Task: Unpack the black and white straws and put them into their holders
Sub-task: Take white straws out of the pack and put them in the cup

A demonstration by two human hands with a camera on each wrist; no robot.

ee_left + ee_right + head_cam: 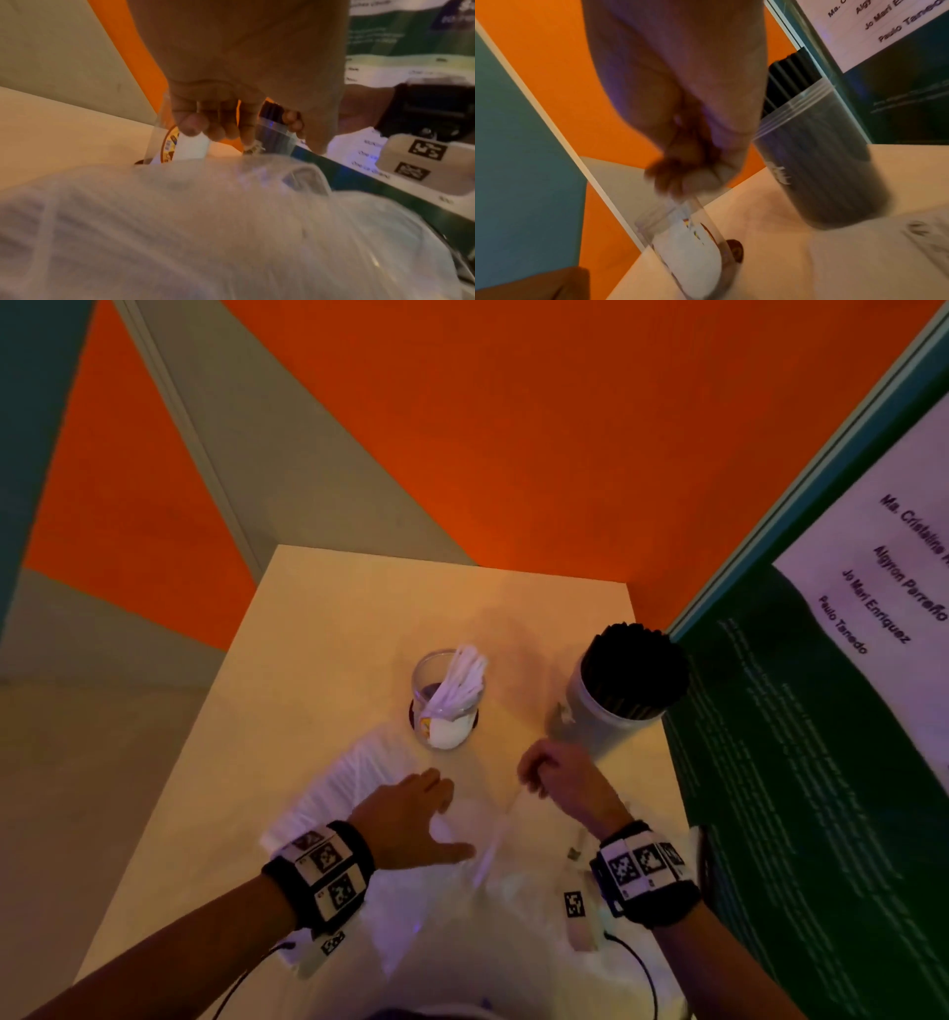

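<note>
White straws (462, 677) lean in a clear cup (445, 706) mid-tabletop; black straws (637, 662) fill a clear jar (611, 711) at the right edge; left hand (411, 819), fingers spread, lies on the straw packet (344, 783) near the front edge; right hand (560, 775) fingers curled, pinching clear plastic wrap (500, 829).

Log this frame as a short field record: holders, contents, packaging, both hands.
left holder: clear glass jar, few white straws leaning inside
right holder: clear plastic cylinder, packed with black straws
packaging: clear plastic wrap on cream table
left hand: fingers extended over wrap
right hand: curled, pinching wrap
</note>
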